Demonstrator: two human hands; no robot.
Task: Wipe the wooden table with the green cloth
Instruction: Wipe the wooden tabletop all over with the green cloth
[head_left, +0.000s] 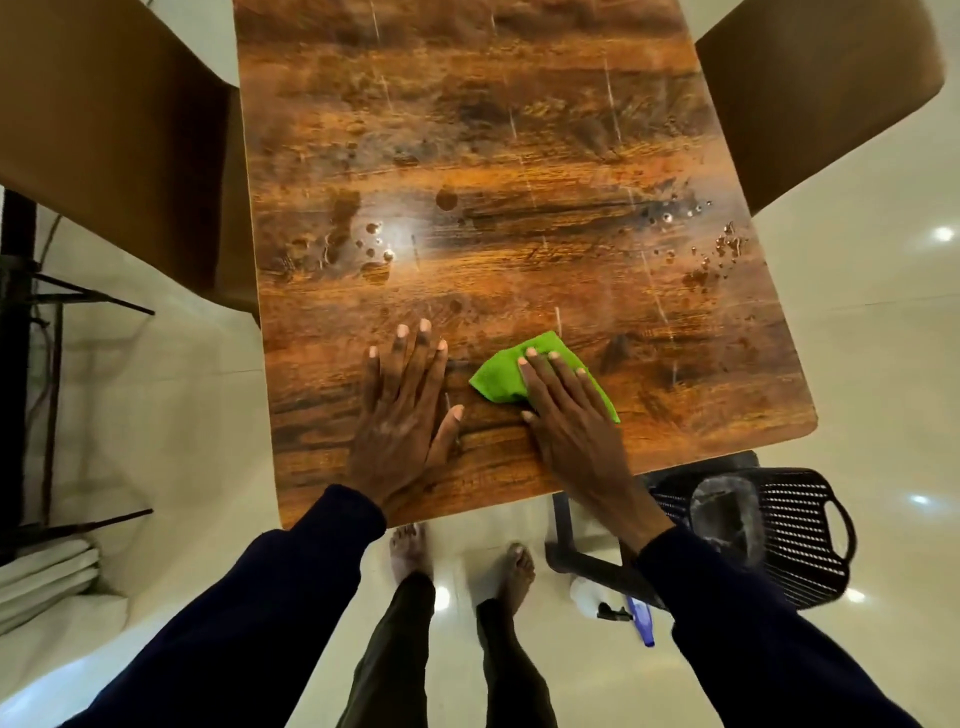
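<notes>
- Dark blue sleeves (291, 597) reach up from the bottom of the frame, one from the lower left and one from the lower right, toward the table.
- Between the sleeves, bare feet (410, 545) and dark trousers stand on a glossy pale floor (883, 364).
- Left hand (402, 415) lies palm down on the wooden table (519, 156), near its lower edge, its grip spread wide with fingers apart and holding nothing.
- Right hand (566, 410) lies just beside it, fingers flat and close together, pressing down on the green cloth (506, 376).
- Green cloth sits in the lower middle of the table, a folded patch showing to the left of and above the right hand's fingers, with a small corner showing at the hand's right side.
- Water droplets (374, 249) and wet smears dot the middle of the table, with another cluster toward its right edge.
- Brown chairs (104, 130) stand at the upper left and upper right of the frame.
- Black slatted basket (800, 525) sits on the floor at lower right, beside a spray bottle (618, 603) lying on the floor.
</notes>
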